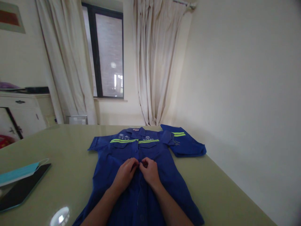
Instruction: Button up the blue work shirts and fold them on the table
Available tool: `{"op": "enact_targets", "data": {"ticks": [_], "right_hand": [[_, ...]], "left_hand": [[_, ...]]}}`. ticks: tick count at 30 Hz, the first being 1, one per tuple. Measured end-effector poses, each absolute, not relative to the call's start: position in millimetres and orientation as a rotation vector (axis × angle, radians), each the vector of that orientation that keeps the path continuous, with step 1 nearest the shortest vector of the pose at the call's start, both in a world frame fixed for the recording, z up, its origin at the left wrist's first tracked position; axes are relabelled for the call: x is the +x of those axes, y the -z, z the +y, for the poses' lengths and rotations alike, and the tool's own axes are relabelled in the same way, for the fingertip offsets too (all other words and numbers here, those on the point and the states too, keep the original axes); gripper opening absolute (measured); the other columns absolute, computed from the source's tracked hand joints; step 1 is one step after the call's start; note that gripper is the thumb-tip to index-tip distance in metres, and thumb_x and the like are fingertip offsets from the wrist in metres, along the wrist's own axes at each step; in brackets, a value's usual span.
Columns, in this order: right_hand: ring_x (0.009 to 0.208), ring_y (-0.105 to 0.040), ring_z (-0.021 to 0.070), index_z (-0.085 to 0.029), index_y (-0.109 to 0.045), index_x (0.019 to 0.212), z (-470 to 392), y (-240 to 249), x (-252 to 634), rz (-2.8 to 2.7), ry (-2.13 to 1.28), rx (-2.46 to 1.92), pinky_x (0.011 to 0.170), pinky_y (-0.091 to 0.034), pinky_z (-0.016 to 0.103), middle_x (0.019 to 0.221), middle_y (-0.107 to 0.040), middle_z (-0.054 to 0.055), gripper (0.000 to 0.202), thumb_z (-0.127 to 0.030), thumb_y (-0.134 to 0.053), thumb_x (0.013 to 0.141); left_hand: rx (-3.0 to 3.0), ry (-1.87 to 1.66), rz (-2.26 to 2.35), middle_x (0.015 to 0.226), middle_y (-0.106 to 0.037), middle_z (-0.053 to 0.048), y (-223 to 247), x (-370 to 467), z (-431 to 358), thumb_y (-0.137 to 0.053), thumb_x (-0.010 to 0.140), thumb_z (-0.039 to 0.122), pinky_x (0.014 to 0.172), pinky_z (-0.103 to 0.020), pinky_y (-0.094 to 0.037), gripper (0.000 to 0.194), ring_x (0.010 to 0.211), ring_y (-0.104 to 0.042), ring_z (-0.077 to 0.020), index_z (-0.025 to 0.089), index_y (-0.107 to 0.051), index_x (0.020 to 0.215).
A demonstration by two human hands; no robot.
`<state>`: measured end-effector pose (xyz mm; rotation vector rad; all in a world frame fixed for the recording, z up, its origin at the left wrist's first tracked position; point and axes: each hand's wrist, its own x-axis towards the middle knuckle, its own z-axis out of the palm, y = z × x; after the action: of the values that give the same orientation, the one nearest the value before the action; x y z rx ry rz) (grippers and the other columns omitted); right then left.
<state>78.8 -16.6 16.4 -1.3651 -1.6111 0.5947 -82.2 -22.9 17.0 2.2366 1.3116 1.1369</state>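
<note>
A blue short-sleeved shirt (150,152) with yellow-green stripes and white chest prints lies face up, its collar at the far end. My left hand (126,173) pinches the left side of the front opening just below the chest pockets. Close beside it, my right hand (150,171) has its thumb and fingers pressed together at the same spot on the opening. The fingertips of both hands nearly touch. Whatever button or cloth edge lies between them is too small to make out. Above the hands the front edges lie together.
The shirt rests on a pale green table (70,163). A folded blue garment (188,146) with a yellow-green stripe lies by the right sleeve. At the left are a light-blue face mask (20,174) and a dark flat device (25,188). A wall (246,110) borders the table's right side.
</note>
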Motion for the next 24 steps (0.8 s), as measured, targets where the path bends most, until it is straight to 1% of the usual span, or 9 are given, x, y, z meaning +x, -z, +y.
{"op": "enact_targets", "data": {"ticks": [4,6,9,13,19,24], "right_hand": [[0.071,-0.063,0.0182,-0.020,-0.064,0.081,-19.5,-18.2,76.4,-1.629,-0.315,-1.479,0.066,-0.041,0.026,0.078,-0.068,0.003,0.005,-0.020,-0.059,0.081],[0.075,-0.063,0.0177,-0.021,-0.063,0.083,-22.1,-19.1,75.5,-1.706,-0.244,-1.459,0.069,-0.041,0.025,0.083,-0.068,0.003,0.006,-0.018,-0.059,0.082],[0.075,-0.062,0.0162,-0.022,-0.064,0.084,-26.6,-20.7,74.4,-1.836,-0.255,-1.405,0.067,-0.039,0.024,0.083,-0.067,0.001,0.007,-0.017,-0.059,0.082],[0.075,-0.063,0.0166,-0.023,-0.066,0.085,-29.8,-23.4,73.6,-1.823,-0.265,-1.447,0.066,-0.038,0.025,0.085,-0.068,0.001,0.008,-0.018,-0.060,0.084],[0.077,-0.065,0.0193,-0.024,-0.067,0.086,-28.8,-23.7,72.8,-1.792,-0.256,-1.517,0.067,-0.039,0.027,0.088,-0.069,0.003,0.011,-0.016,-0.059,0.084],[0.082,-0.066,0.0199,-0.023,-0.067,0.094,-29.8,-21.8,71.5,-1.792,-0.213,-1.508,0.070,-0.041,0.027,0.094,-0.070,0.005,0.016,-0.015,-0.056,0.086]], "left_hand": [[2.332,-1.137,1.363,0.094,-0.068,-0.002,-21.1,-79.5,-24.9,-0.051,0.092,0.014,0.085,-0.034,-0.049,0.015,0.091,-0.062,-0.0215,0.025,-0.061,0.093],[2.391,-1.117,1.375,0.093,-0.068,-0.002,-22.5,-78.5,-26.0,-0.050,0.091,0.012,0.085,-0.035,-0.048,0.017,0.090,-0.062,-0.0217,0.025,-0.061,0.091],[2.402,-1.083,1.382,0.091,-0.067,-0.002,-23.7,-77.9,-27.5,-0.049,0.090,0.011,0.082,-0.032,-0.048,0.017,0.089,-0.062,-0.0209,0.025,-0.059,0.090],[2.342,-1.064,1.395,0.092,-0.065,-0.001,-24.1,-78.6,-28.4,-0.045,0.093,0.014,0.079,-0.029,-0.048,0.016,0.086,-0.063,-0.0193,0.026,-0.056,0.091],[2.383,-1.082,1.341,0.091,-0.064,-0.002,-21.7,-80.1,-26.6,-0.042,0.098,0.021,0.080,-0.030,-0.047,0.016,0.086,-0.062,-0.0189,0.026,-0.055,0.090],[2.470,-1.038,1.324,0.090,-0.064,-0.002,-20.9,-79.8,-26.3,-0.042,0.097,0.018,0.080,-0.029,-0.047,0.017,0.087,-0.061,-0.0191,0.025,-0.056,0.090]]}}
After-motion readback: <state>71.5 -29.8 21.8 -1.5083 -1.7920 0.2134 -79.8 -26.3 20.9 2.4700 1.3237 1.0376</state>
